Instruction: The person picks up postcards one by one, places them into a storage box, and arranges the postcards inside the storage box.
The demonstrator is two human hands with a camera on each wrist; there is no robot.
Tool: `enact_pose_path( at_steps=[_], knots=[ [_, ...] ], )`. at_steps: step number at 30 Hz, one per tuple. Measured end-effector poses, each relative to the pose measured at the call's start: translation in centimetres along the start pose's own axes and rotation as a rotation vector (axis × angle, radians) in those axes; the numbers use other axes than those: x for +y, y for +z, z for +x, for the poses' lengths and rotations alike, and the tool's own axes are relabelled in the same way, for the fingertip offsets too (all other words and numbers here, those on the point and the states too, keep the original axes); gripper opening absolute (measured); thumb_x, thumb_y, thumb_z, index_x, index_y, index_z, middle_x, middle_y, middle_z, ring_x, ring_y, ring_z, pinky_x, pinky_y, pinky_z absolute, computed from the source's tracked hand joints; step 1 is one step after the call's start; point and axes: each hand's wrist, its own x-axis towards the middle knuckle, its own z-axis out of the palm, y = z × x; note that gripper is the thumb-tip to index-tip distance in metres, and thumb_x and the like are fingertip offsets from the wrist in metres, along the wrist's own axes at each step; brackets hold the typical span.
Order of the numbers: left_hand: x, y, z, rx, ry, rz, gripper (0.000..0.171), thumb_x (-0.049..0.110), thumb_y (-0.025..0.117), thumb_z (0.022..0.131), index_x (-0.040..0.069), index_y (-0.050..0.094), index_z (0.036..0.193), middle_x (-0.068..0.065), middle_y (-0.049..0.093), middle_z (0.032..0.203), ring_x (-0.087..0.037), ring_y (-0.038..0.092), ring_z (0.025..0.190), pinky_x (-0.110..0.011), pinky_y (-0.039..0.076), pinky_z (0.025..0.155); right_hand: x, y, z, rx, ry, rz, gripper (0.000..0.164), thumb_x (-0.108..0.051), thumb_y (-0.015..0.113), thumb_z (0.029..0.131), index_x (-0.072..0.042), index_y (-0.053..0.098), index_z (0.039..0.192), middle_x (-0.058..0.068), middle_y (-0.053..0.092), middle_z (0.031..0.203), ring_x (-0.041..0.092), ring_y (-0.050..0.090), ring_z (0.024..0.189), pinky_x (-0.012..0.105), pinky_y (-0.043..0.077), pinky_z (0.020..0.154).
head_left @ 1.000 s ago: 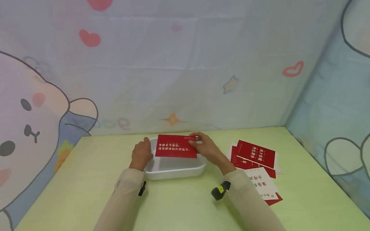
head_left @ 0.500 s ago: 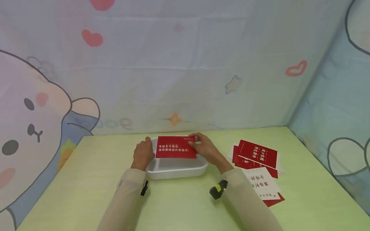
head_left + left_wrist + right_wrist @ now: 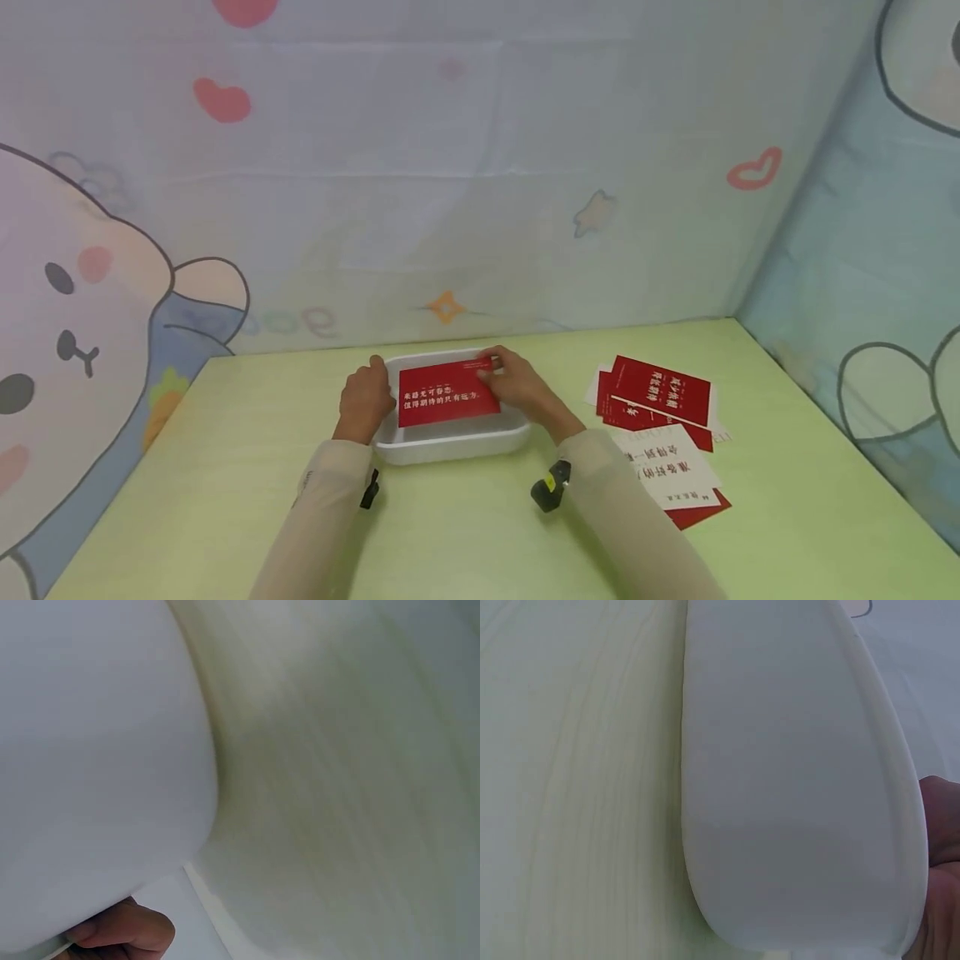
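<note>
A white basin (image 3: 450,450) with rounded corners stands on the table. My left hand (image 3: 366,402) grips its left rim, and in the left wrist view curled fingers (image 3: 131,930) show at the edge of the basin. With my right hand (image 3: 517,383) I pinch the right edge of a red card (image 3: 450,393) printed with white Chinese characters. The card lies tilted over the inside of the basin. In the right wrist view the basin's outer wall (image 3: 795,780) fills the middle, part of my right hand shows at the rim, and the card is hidden.
To the right on the pale green table (image 3: 465,533) lies a loose pile of cards, with a red card (image 3: 663,390) at the back and a white card (image 3: 667,475) nearer the front. A printed cloth backdrop (image 3: 480,208) rises behind the table.
The red card has tipped and dropped lower into the basin, its left end coming nearer me. My right hand has shifted slightly left with it, while my left hand keeps its hold on the rim.
</note>
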Motion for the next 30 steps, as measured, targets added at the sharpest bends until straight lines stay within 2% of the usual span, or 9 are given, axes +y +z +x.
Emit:
enact_pose_path(
  at_steps=[7,12,18,24,30],
  knots=[
    [-0.6,-0.3,-0.2,0.001,-0.007,-0.013,0.037,0.008,0.068,0.084,-0.004,0.047,0.112,-0.024,0.066,0.102,-0.037,0.067,0.087,-0.046,0.057,0.071,-0.1,1.1,0.6,0.031,-0.007,-0.026,0.034,-0.012,0.056,0.096,-0.008,0.053,0.130,0.016,0.058,0.121,0.022,0.061,0.092,0.026,0.051,0.071],
    [-0.7,-0.5,-0.3,0.002,-0.018,-0.014,0.041,0.009,0.069,0.083,-0.004,0.047,0.115,-0.025,0.065,0.105,-0.039,0.066,0.093,-0.048,0.056,0.074,-0.3,1.5,0.7,0.031,-0.017,-0.094,0.036,-0.011,0.057,0.095,-0.006,0.053,0.130,0.016,0.058,0.124,0.025,0.060,0.102,0.035,0.051,0.085],
    [-0.5,-0.4,-0.4,-0.005,-0.008,-0.024,0.041,0.008,0.070,0.083,-0.004,0.047,0.114,-0.024,0.066,0.103,-0.037,0.067,0.090,-0.047,0.057,0.073,-0.2,1.6,0.6,0.040,-0.022,-0.165,0.036,-0.008,0.056,0.095,-0.004,0.052,0.130,0.018,0.059,0.127,0.029,0.058,0.111,0.043,0.049,0.096],
    [-0.1,-0.5,-0.5,-0.006,0.000,-0.021,0.039,0.006,0.070,0.083,-0.004,0.047,0.113,-0.023,0.066,0.101,-0.036,0.067,0.088,-0.046,0.057,0.073,-0.1,1.6,0.5,0.061,-0.036,-0.237,0.037,-0.006,0.056,0.093,-0.001,0.051,0.130,0.020,0.059,0.127,0.030,0.058,0.111,0.042,0.050,0.096],
    [0.2,-0.4,-0.4,-0.020,0.006,-0.013,0.041,0.007,0.071,0.083,-0.004,0.047,0.114,-0.022,0.067,0.101,-0.034,0.066,0.086,-0.045,0.057,0.073,0.2,1.5,0.4,0.061,-0.015,-0.283,0.044,-0.004,0.060,0.089,0.001,0.050,0.131,0.021,0.059,0.126,0.031,0.058,0.111,0.042,0.051,0.095]
  ],
)
